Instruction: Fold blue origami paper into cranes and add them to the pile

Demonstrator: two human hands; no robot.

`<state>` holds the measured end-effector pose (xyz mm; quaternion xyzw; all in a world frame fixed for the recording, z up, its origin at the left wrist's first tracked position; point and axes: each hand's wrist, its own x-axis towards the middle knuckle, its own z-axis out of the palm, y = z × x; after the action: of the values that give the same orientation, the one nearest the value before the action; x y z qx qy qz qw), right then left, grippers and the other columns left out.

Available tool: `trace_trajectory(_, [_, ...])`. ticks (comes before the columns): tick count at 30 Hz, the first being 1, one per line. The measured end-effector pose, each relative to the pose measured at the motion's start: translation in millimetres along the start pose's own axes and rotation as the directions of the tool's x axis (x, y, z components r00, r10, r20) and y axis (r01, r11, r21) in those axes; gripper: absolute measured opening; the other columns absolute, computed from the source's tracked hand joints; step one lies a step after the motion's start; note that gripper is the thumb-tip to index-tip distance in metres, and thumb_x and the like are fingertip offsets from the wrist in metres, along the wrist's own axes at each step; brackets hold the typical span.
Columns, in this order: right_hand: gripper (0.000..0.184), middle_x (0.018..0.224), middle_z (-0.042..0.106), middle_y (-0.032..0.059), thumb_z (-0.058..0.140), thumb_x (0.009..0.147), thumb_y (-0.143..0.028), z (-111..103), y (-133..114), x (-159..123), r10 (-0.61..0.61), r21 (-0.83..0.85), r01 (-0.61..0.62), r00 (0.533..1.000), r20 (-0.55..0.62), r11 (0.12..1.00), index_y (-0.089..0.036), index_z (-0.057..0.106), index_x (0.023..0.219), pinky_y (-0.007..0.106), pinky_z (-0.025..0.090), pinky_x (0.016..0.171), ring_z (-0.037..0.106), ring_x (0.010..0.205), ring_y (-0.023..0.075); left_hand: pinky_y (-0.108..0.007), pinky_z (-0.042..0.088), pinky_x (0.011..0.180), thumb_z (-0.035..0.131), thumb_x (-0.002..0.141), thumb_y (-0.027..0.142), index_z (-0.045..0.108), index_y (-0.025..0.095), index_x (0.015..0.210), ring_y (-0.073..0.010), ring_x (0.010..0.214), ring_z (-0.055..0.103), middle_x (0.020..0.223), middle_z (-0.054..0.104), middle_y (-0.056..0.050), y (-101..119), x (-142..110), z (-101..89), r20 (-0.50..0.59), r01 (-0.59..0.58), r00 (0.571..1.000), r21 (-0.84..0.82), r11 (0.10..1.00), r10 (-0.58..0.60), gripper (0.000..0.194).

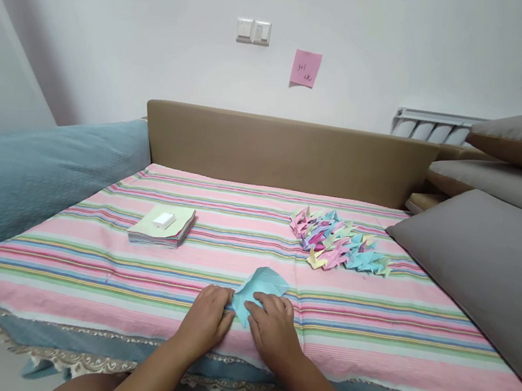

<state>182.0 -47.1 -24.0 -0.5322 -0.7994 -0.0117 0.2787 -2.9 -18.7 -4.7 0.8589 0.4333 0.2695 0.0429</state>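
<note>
A light-blue sheet of origami paper [267, 282], partly folded with its upper part raised, lies on the striped cloth in front of me. My left hand [208, 316] is closed at the paper's left edge, its fingertips and thumb against it. From the right, my right hand [274, 327] has its fingers curled over the paper and holds its lower part against the cloth. Both hands hide some of the lower folds. Farther back on the right is a pile of folded paper cranes [333, 241] in pink, blue, purple, green and yellow.
To the left stands a stack of square paper [177, 222] with a small white block [163, 220] on top. Grey cushions [477, 269] rise along the right side. A brown backrest [287, 153] borders the striped cloth [82, 260] behind, and a blue-covered armrest [47, 168] the left.
</note>
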Motion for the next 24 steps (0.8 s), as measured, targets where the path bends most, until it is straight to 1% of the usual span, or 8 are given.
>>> trace_trajectory(4, [0.027,0.116,0.057,0.0048,0.05,0.086,-0.023,-1,-1,0,0.002,-0.003,-0.002,1.0,0.0,1.0,-0.029,0.059,0.11,0.042,0.025,0.092,0.047,0.102,0.021,-0.04,0.042,0.086,0.044,0.078,0.01,0.053,0.018,0.098,-0.0204,0.092,0.052,0.099,0.058,-0.007,1,-3,0.1,0.026,-0.06,0.998,0.033,0.998,0.059,0.023])
trace_trajectory(8, [0.028,0.117,0.058,0.0046,0.049,0.085,-0.021,-1,-3,1,0.005,-0.013,-0.005,1.0,0.006,1.0,-0.029,0.058,0.111,0.042,0.024,0.091,0.047,0.103,0.0216,-0.043,0.039,0.091,0.041,0.08,0.007,0.047,0.027,0.123,-0.022,0.103,0.049,0.113,0.055,-0.007,0,-5,2.0,0.047,-0.12,0.992,0.109,0.987,0.115,0.048])
trace_trajectory(11, [0.028,0.117,0.058,0.004,0.05,0.085,-0.021,0,-4,1,-0.005,-0.002,0.005,1.0,0.003,1.0,-0.029,0.057,0.111,0.042,0.024,0.091,0.047,0.103,0.0211,-0.045,0.037,0.093,0.043,0.077,0.007,0.046,0.028,0.126,-0.0234,0.105,0.048,0.116,0.054,-0.008,0,-5,4.3,0.033,-0.106,0.994,0.143,0.984,0.102,0.053])
trace_trajectory(16, [0.024,0.115,0.06,0.003,0.05,0.086,-0.022,-1,-3,2,-0.03,0.04,0.031,0.999,-0.027,0.999,-0.027,0.059,0.106,0.042,0.023,0.092,0.048,0.102,0.0201,-0.048,0.036,0.094,0.045,0.075,0.007,0.05,0.026,0.123,-0.0247,0.105,0.047,0.116,0.053,-0.009,2,-5,6.6,0.033,-0.092,0.996,0.174,0.981,0.087,0.052])
trace_trajectory(18, [0.022,0.111,0.061,0.0034,0.048,0.086,-0.022,-7,-3,2,-0.048,0.066,0.053,0.996,-0.072,0.996,-0.026,0.061,0.103,0.041,0.025,0.091,0.048,0.1,0.0199,-0.048,0.036,0.094,0.045,0.075,0.008,0.052,0.026,0.122,-0.0246,0.104,0.047,0.114,0.053,-0.009,2,-5,7.1,0.033,-0.086,0.996,0.184,0.979,0.081,0.05])
trace_trajectory(20, [0.022,0.106,0.061,0.005,0.045,0.087,-0.023,-13,-1,3,-0.031,0.103,0.049,0.985,-0.171,0.993,-0.025,0.061,0.102,0.04,0.028,0.09,0.049,0.098,0.02,-0.048,0.037,0.093,0.046,0.075,0.009,0.053,0.026,0.12,-0.0245,0.102,0.047,0.11,0.054,-0.009,2,-6,7.7,0.028,-0.08,0.997,0.193,0.978,0.076,0.048])
trace_trajectory(22, [0.024,0.104,0.059,0.0072,0.043,0.088,-0.026,-19,4,4,0.042,0.172,0.011,0.953,-0.301,0.985,-0.022,0.06,0.104,0.04,0.032,0.089,0.049,0.099,0.0209,-0.047,0.037,0.093,0.046,0.075,0.009,0.055,0.025,0.118,-0.0246,0.101,0.047,0.107,0.055,-0.009,1,-6,8.5,0.02,-0.075,0.997,0.196,0.978,0.073,0.047])
trace_trajectory(24, [0.026,0.107,0.057,0.0092,0.041,0.088,-0.031,-22,11,6,0.182,0.311,-0.058,0.903,-0.39,0.949,-0.021,0.058,0.106,0.042,0.034,0.092,0.049,0.104,0.0226,-0.047,0.037,0.093,0.046,0.074,0.009,0.056,0.024,0.117,-0.0248,0.101,0.047,0.104,0.055,-0.009,1,-6,9.1,0.013,-0.076,0.997,0.191,0.979,0.075,0.046])
